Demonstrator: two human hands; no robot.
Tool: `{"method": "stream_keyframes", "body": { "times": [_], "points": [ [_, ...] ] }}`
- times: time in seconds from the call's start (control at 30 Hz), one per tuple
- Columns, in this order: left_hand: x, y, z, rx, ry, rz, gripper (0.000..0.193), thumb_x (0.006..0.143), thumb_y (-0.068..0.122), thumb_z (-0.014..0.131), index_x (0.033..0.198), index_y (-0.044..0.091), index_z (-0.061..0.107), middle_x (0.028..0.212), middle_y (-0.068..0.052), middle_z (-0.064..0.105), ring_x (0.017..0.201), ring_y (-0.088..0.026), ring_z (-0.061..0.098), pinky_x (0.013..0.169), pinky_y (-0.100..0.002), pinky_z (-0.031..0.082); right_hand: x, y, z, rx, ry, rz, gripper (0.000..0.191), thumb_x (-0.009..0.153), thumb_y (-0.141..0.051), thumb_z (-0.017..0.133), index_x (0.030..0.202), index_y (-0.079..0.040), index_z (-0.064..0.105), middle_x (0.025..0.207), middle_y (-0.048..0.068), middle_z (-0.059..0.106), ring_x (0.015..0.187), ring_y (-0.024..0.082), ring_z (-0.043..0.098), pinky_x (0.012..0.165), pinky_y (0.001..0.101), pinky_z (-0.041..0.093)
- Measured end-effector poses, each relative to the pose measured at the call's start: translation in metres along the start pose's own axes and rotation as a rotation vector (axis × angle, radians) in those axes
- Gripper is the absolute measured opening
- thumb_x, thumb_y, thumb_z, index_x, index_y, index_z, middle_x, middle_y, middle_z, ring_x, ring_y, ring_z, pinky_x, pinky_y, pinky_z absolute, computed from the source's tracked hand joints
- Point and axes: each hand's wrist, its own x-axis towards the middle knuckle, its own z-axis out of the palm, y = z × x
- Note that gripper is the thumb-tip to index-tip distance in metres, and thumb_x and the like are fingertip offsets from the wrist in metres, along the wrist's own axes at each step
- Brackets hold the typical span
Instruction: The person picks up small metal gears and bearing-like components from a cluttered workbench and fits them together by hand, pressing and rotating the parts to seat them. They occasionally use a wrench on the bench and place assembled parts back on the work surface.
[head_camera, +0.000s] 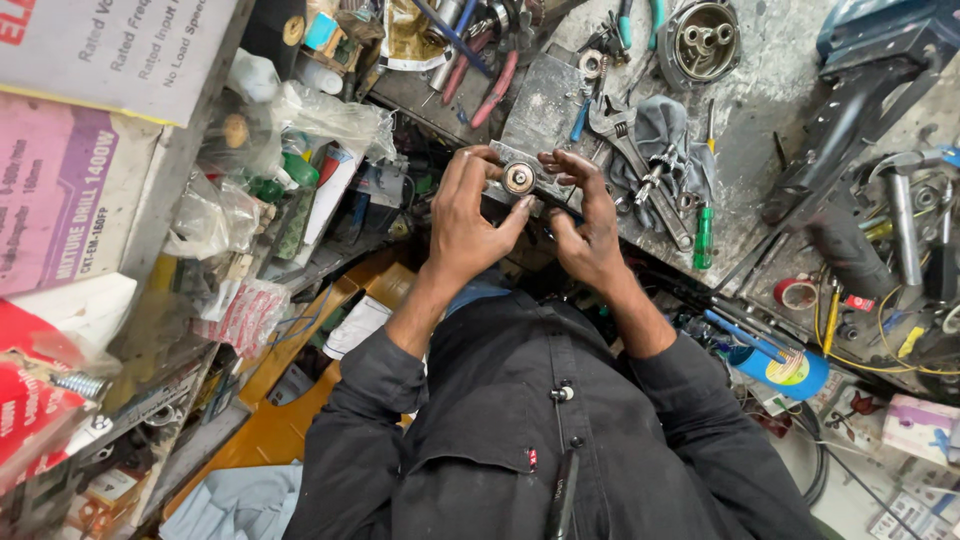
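Cluttered workshop surface (770, 60) | left hand (465, 225) and right hand (590, 235) both closed around metal bearing housing (520, 178) | risk: slips from fingertips, drops into clutter below

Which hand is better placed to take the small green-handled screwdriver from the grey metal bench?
Probably the right hand: the green-handled screwdriver lies just beside it, while the left hand sits beyond the grey metal part both grip.
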Motion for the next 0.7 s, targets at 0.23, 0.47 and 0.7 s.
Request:
{"method": "stream_keyframes", "body": {
  "times": [0.23,0.47,0.7],
  "points": [
    [0.0014,0.0026,0.0011,-0.057,0.008,-0.023,0.052,0.077,0.014,0.085,0.121,0.000,0.061,0.122,-0.017,0.060,0.112,-0.034,0.063,0.095,-0.043,0.053,-0.0035,0.0031,-0.0031,0.033,0.008,-0.001,0.068,0.082,0.014,0.051,0.148,-0.001,0.042,0.143,0.015,0.061,0.127,0.023,0.062,0.111,0.0357,0.047],
    [0.0036,-0.0048,0.0040,0.041,-0.002,0.041,0.044,0.080,0.022,0.089,0.116,0.005,0.070,0.115,-0.010,0.067,0.109,-0.030,0.064,0.093,-0.041,0.054,-0.0054,0.0045,-0.0035,0.065,0.009,-0.023,0.064,0.084,0.014,0.050,0.146,-0.001,0.046,0.141,0.014,0.059,0.124,0.023,0.063,0.108,0.0349,0.051],
    [0.0030,-0.0039,0.0008,0.164,0.005,0.120,0.046,0.081,0.028,0.090,0.113,0.003,0.070,0.110,-0.010,0.066,0.102,-0.031,0.063,0.089,-0.043,0.052,-0.0073,0.0048,-0.0047,0.058,0.020,-0.024,0.063,0.084,0.015,0.051,0.145,-0.002,0.047,0.140,0.014,0.059,0.119,0.021,0.063,0.103,0.0332,0.052]
  ]
}}
